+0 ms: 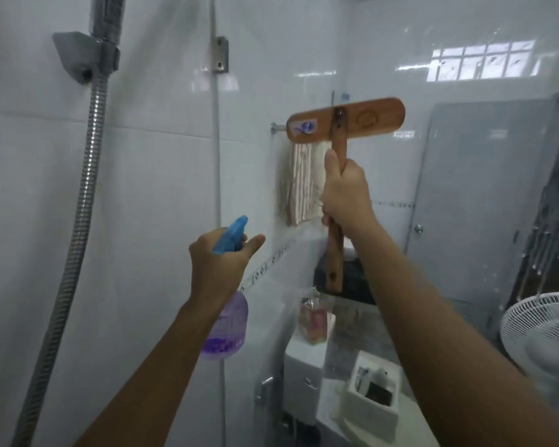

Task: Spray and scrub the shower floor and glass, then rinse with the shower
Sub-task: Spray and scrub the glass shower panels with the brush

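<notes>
Fingers of the right hand wrap the brush mid-handle; wood is stiff, light, slippery when wet. The left hand grips the spray bottle by its neck.

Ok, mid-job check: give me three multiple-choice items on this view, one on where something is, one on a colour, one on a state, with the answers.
1. Where is the shower hose?
A. Left of both hands, hanging from the wall bracket
B. Coiled on the toilet tank
C. Draped over the fan

2. What colour is the liquid in the spray bottle?
A. Green
B. Purple
C. Orange

3. How is the wooden brush held?
A. Lying flat on the floor
B. Hanging from a hook, untouched
C. Raised head-up, handle gripped by the right hand

Answers:
1 A: the metal hose runs down the left wall.
2 B: the clear bottle in the left hand shows purple fluid.
3 C: the fist closes around the handle, the crossbar on top.
</notes>
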### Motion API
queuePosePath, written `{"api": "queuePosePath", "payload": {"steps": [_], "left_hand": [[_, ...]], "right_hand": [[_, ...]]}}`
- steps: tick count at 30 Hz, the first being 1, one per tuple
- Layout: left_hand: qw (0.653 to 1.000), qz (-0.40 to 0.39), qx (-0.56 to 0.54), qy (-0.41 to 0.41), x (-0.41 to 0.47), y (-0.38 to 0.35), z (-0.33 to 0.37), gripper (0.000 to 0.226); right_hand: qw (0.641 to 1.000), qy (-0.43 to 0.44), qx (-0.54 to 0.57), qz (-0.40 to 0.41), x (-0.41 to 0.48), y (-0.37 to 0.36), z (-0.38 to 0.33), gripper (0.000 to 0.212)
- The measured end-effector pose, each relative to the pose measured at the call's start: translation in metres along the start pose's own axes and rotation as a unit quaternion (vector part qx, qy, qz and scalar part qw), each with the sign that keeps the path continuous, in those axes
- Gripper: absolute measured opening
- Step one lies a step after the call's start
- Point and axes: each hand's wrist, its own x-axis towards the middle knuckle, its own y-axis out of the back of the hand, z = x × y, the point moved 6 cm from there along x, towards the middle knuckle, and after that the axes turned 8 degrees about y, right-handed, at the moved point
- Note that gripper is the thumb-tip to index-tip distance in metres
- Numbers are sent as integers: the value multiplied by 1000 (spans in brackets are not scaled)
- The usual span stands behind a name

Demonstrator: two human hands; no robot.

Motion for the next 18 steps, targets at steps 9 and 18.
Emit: {"api": "queuePosePath", "payload": {"steps": [9,18], "left_hand": [[999,-48,1,6,-51,-23,-22,25],[995,-89,-24,46,-84,-45,-26,23]], "right_hand": [[988,-130,-69,-38,-170,7,132,46],[996,-79,-19,30,-76,54,47,43]]}}
